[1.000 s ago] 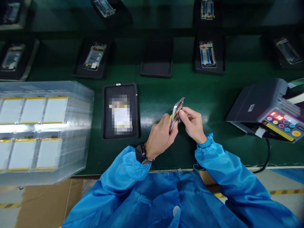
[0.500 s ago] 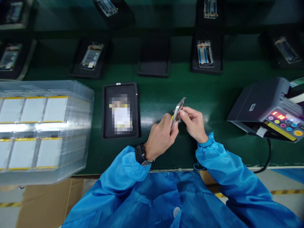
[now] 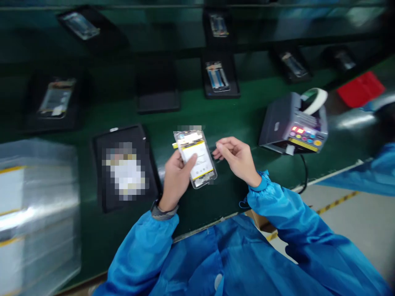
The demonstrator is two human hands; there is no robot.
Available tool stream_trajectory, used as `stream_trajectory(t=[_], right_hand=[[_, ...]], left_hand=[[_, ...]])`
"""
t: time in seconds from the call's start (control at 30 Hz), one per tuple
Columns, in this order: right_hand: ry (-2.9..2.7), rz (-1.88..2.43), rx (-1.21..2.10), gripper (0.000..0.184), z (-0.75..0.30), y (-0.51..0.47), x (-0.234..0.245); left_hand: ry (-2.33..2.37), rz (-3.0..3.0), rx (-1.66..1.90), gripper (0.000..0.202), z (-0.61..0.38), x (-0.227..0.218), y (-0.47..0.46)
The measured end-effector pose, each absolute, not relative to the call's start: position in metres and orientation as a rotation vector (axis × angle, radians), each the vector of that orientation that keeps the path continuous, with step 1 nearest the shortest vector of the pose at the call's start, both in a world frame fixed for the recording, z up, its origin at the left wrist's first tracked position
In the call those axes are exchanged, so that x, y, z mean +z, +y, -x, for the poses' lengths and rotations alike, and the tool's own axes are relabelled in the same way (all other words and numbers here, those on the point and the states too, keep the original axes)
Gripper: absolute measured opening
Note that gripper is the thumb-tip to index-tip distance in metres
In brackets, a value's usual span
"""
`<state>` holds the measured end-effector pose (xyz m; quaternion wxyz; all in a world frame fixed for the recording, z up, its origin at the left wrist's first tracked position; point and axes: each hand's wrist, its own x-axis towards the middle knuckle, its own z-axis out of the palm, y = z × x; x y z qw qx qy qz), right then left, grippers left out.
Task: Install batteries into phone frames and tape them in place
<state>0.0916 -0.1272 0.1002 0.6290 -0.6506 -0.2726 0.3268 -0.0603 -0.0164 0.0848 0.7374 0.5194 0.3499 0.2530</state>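
Note:
An opened phone [image 3: 202, 164], with a white battery edged in yellow and parts bare at both ends, faces up in my left hand [image 3: 176, 179]. My left thumb lies on the battery and the fingers go behind the frame. Just off the phone's right edge, my right hand [image 3: 238, 159] is closed in a pinch. Whether something thin sits between its fingertips, I cannot make out. Left of my hands, a black tray [image 3: 132, 136] holds another phone-like piece [image 3: 126, 174], blurred by blocks.
A tape dispenser [image 3: 279, 121] with lit red digits stands right, its cable over the table edge. Clear plastic trays [image 3: 52, 230] of white batteries fill the left. Behind run black trays, several with opened phones [image 3: 217, 77]. Something red [image 3: 361, 89] lies far right.
The phone has turned from edge-on to facing me, held by my left hand alone. My right hand has come off it. The view has swung right, bringing the dispenser more fully into sight.

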Motion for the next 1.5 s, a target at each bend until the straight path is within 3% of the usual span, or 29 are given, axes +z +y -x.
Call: stream_trajectory(t=[0.17,0.3,0.47,0.73,1.13,1.5], right_hand=[[-0.335,1.707,0.326,0.027,-0.101,-0.223,0.124],[0.019,1.691,0.018,0.032,-0.131,-0.275,0.116],[0.144,1.570,0.213,0.036,-0.157,-0.274,0.108],[0.175,1.585,0.253,0.033,-0.159,-0.261,0.113],[0.097,1.668,0.079,0.005,-0.146,-0.262,0.108],[-0.397,1.704,0.598,0.024,-0.041,-0.163,0.087]], left_hand=[[0.869,-0.709,0.506,0.043,0.053,0.083,-0.004],[0.871,-0.631,0.506,0.031,0.053,0.084,-0.003],[0.853,-0.618,0.511,0.024,0.052,0.082,-0.007],[0.760,-0.754,0.448,0.039,0.054,0.074,-0.009],[0.666,-0.817,0.493,0.044,0.050,0.064,-0.015],[0.581,-0.854,0.521,0.043,0.049,0.060,-0.017]])
